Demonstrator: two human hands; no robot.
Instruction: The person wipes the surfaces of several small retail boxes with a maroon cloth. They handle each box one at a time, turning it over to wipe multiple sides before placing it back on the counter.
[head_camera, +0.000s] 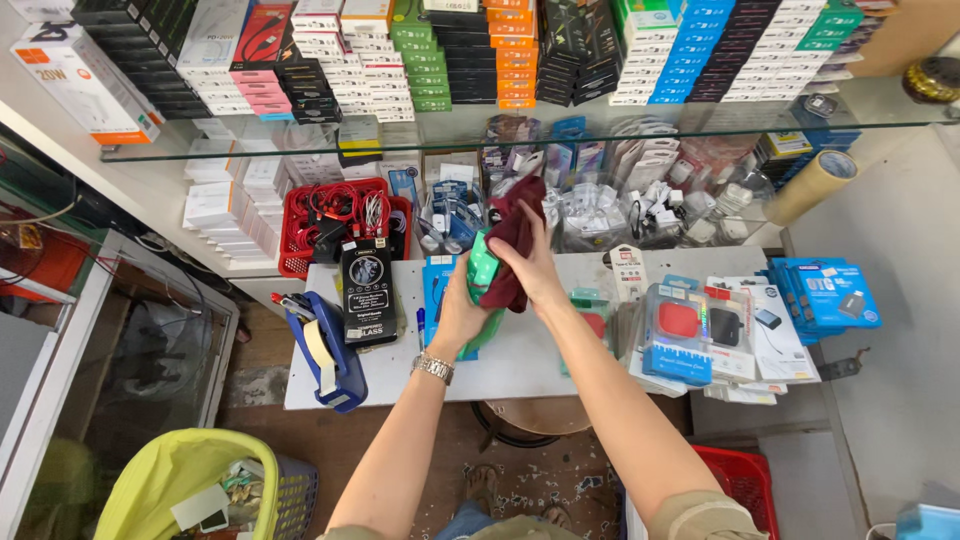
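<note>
- Nearest me I see a bin lined with a yellow bag (190, 480) at lower left and a red basket (745, 478) at lower right, both on the floor below the worktop (520, 360).
- My left hand (458, 312) is closed around a green phone case (482, 272), thumb side up, a metal wristwatch (433, 368) on that wrist.
- My right hand (532, 268) presses a dark red cloth (512, 245) against the case — fingers curled over the fabric, so both hands are full and touching each other above the middle of the worktop.
- Left of the hands a blue tape dispenser (325, 350) lies at the worktop's edge, with a black boxed screen protector (368, 290) just beside it.
- Right of the hands sit blister packs and blue boxes (825, 292).
- Farther back a red tray of cables (335, 220) rests under a glass shelf (520, 125) — stacked cartons fill the top, and a roll of brown tape (812, 185) stands at right.
</note>
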